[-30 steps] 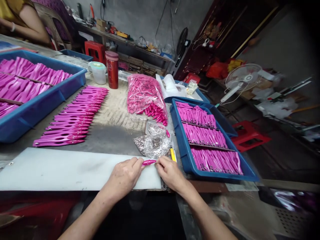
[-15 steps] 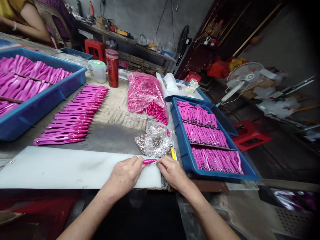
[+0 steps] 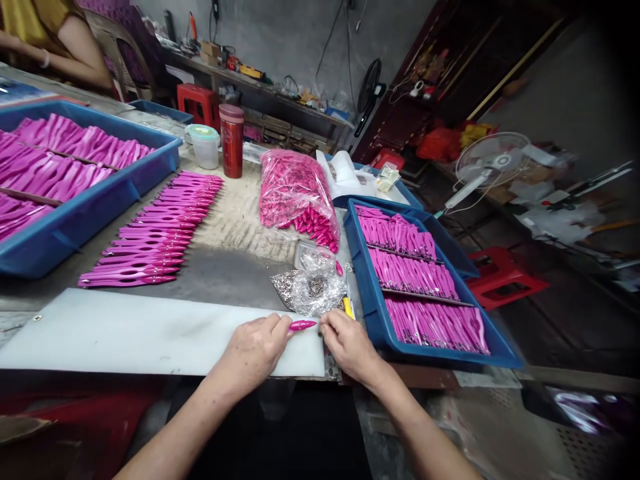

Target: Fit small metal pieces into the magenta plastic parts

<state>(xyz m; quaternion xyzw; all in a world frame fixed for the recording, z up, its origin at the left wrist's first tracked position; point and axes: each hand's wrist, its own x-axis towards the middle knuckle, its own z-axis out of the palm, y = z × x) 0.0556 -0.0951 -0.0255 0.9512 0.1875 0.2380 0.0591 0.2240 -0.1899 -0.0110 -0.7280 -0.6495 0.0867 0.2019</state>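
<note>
Barely any hand motion since the earlier frame; view shifted slightly. Left hand (image 3: 256, 343) pinches pink piece (image 3: 303, 325), tip out past the fingers toward right hand (image 3: 350, 347). Right fingertips pressed together just beside that tip; can't tell if they grip anything. Bag (image 3: 293, 187): loose pink pieces. Right bin (image 3: 369, 319), left bin (image 3: 75, 239): rows of pink parts. Board (image 3: 135, 333) bare left of left hand, right edge near right hand.

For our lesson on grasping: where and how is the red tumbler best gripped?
Probably round the middle of the red tumbler, coming from the near right: it stands upright, its body looks cylindrical, and the lidded tub sits close on its left.
</note>
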